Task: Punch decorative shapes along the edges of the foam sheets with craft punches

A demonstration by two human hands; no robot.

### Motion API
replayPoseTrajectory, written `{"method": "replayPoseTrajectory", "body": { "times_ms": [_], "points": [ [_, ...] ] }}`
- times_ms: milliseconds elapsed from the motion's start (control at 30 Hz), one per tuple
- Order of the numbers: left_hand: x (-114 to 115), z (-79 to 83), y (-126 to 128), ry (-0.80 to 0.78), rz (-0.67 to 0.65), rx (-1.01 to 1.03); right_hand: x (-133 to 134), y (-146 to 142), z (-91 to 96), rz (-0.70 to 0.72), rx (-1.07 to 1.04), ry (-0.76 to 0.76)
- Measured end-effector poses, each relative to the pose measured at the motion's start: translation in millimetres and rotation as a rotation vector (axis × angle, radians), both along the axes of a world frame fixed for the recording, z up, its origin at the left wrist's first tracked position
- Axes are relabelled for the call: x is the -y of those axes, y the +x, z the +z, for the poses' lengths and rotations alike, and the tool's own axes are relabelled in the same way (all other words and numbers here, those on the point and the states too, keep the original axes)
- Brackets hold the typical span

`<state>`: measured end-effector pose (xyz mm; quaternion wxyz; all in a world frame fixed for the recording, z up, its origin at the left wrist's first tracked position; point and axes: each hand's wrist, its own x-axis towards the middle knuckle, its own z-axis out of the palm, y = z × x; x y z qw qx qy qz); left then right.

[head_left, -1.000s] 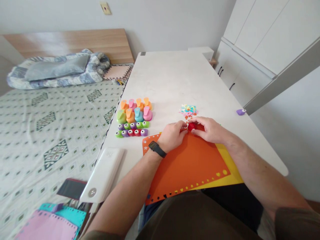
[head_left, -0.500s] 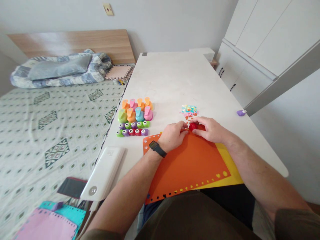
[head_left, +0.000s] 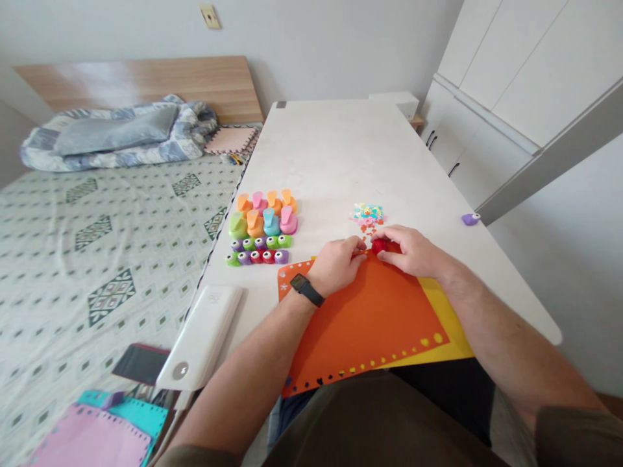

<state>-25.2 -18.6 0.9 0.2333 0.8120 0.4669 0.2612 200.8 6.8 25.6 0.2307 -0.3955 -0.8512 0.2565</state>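
My right hand (head_left: 409,250) is closed around a small red craft punch (head_left: 378,246) at the far edge of an orange foam or paper sheet (head_left: 372,311). Close beside it, my left hand (head_left: 338,263) pinches that same edge between thumb and fingers. Small punched shapes line the sheet's near edge and its far left corner. Partly beneath it lies a yellow sheet (head_left: 445,314). Just past my hands is a loose pile of tiny cut-outs (head_left: 368,214) in turquoise, pink, yellow and orange. The punch's slot is hidden by my fingers.
Several coloured craft punches (head_left: 263,227) stand in rows on the left of the white table (head_left: 335,149). A purple punch (head_left: 470,219) sits near the right edge. A white power bank (head_left: 202,337) with a cable lies front left. Pink and turquoise sheets (head_left: 92,434) rest on the bed.
My right hand and the red punch have shifted very slightly right along the sheet's edge. The left hand keeps its place.
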Motion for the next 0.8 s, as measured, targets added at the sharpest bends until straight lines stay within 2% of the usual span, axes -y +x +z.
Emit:
{"method": "replayPoseTrajectory", "body": {
  "times_ms": [167,333,500,667,800],
  "points": [
    [0,1.2,-2,0.006,0.016,-0.011,-2,5,1.3,-0.062,-0.020,-0.005],
    [1,0.8,-1,0.015,0.016,-0.015,-2,5,2.1,-0.086,-0.132,-0.101],
    [1,1.3,0,0.044,-0.030,-0.018,-5,5,-2.1,-0.196,-0.248,-0.171],
    [1,3.3,0,0.076,-0.054,-0.017,-12,6,-3.1,-0.290,-0.569,-0.405],
    [2,6.7,1,0.071,-0.048,0.010,-18,9,-4.5,-0.368,-0.734,-0.648]
  ]
}}
